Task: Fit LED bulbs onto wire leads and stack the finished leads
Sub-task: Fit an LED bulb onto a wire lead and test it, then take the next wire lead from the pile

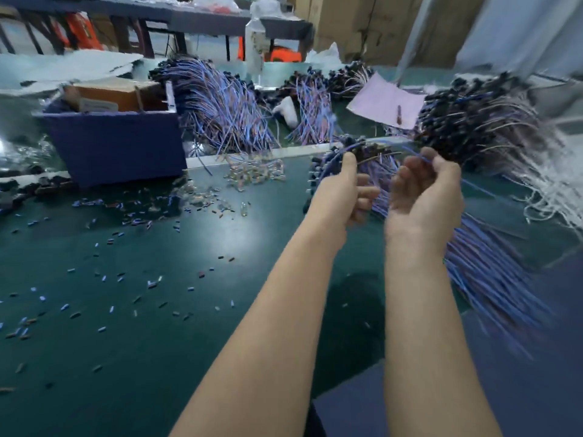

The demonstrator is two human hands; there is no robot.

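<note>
My left hand (344, 190) pinches the dark socket end of a blue wire lead (391, 146) between thumb and forefinger. My right hand (426, 190) pinches the same lead's thin blue wire near its other end, so the lead arches between both hands above the green table (189, 247). Under my hands lies a fan-shaped stack of blue leads (492, 279) with dark sockets at its left end. Loose clear LED bulbs (252, 175) lie in a small heap left of my hands. The picture is blurred.
A dark blue box (120, 143) holding a cardboard carton stands at the left. Heaps of blue leads (220, 108) and white-wired leads (492, 121) fill the back and right. A pink paper sheet (385, 99) lies between them. Small cut insulation bits scatter over the table's left.
</note>
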